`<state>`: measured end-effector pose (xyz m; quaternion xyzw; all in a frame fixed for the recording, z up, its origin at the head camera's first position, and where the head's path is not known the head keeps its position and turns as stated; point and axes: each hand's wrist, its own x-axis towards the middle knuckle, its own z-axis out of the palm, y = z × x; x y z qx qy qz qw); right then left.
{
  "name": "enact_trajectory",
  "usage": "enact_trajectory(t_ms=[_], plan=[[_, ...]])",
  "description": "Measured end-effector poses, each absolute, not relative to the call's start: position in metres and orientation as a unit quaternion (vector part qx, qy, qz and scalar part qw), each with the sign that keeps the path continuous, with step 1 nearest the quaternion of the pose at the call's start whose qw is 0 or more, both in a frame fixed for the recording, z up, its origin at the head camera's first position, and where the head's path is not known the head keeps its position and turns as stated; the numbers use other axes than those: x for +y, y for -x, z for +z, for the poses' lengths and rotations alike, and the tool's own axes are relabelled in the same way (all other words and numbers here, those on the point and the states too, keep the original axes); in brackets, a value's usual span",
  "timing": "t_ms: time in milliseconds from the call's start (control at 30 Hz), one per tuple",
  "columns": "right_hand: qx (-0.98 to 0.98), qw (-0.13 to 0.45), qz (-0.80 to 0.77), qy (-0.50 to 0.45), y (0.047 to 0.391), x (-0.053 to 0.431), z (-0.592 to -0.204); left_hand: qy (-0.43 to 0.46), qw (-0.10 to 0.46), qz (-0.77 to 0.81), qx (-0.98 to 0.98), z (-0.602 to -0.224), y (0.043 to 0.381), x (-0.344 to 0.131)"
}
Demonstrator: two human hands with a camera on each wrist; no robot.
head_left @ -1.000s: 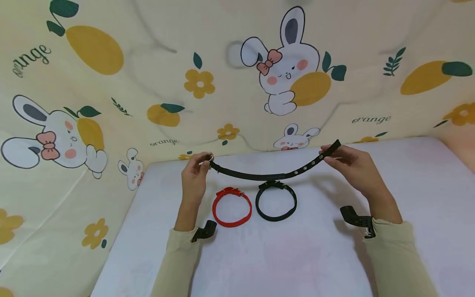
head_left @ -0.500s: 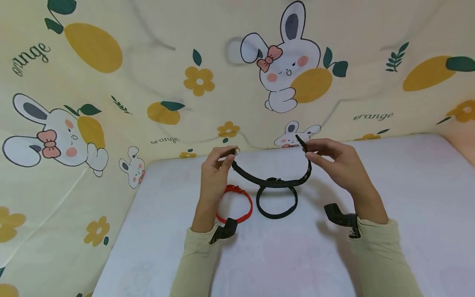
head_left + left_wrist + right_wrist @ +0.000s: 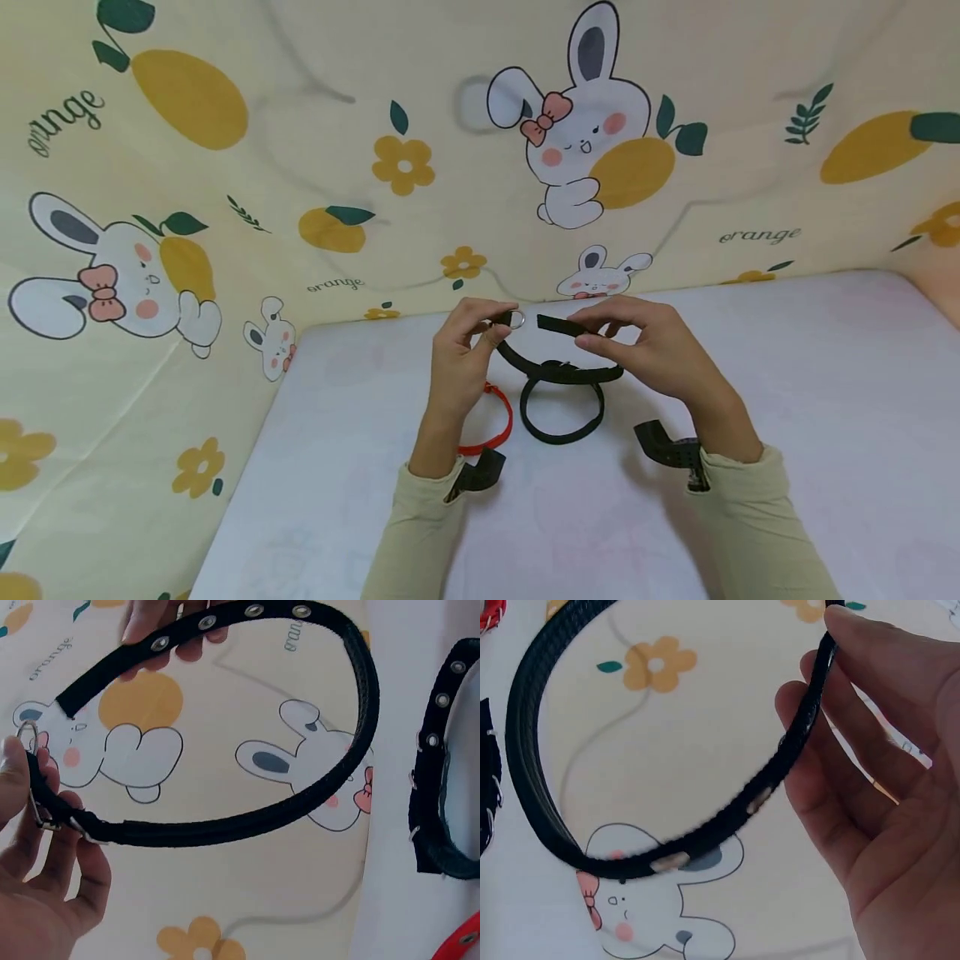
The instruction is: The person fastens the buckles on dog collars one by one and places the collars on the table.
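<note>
My left hand (image 3: 461, 362) pinches the buckle end of a black collar (image 3: 210, 834), where a metal ring (image 3: 517, 319) stands out by the fingertips. The collar's free end, lined with metal eyelets (image 3: 207, 622), is in my right hand (image 3: 663, 350), held between thumb and fingers. Its strap bows into an open loop, and the two ends face each other with a small gap. Below it on the table lie a second black collar (image 3: 558, 439), fastened in a ring, and a red collar (image 3: 511, 421), partly hidden by my left hand and wrist.
The white table (image 3: 570, 533) meets a cream cloth backdrop (image 3: 420, 233) printed with rabbits, flowers and fruit just behind the hands. Black camera mounts stick out from both wrists, the left mount (image 3: 483, 472) beside the red collar.
Both hands have come toward each other, bending the stretched black collar into a loop. Its free end now points left at the ring. My left hand now covers part of the red collar.
</note>
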<state>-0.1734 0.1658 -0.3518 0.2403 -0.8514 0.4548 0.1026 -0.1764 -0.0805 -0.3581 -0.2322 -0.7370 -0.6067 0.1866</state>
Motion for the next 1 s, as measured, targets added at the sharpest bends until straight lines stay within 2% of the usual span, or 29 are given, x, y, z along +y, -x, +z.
enact_trajectory(t_ms=[233,467,733,1000], plan=[[-0.853,0.134,0.422,-0.276,0.170,0.163,-0.344,0.261,0.160,-0.611,-0.731,-0.360,0.176,-0.073],[-0.849,0.157,0.423,-0.276,0.168,0.163,-0.342,0.241,0.146,-0.631,-0.723,-0.362,0.175,-0.070],[-0.847,0.147,0.436,-0.267,0.165,0.161,-0.342,0.186,0.108,-0.678,-0.703,-0.361,0.173,-0.067],[-0.842,0.151,0.427,-0.292,0.166,0.156,-0.343,0.190,0.088,-0.664,-0.718,-0.359,0.170,-0.065]])
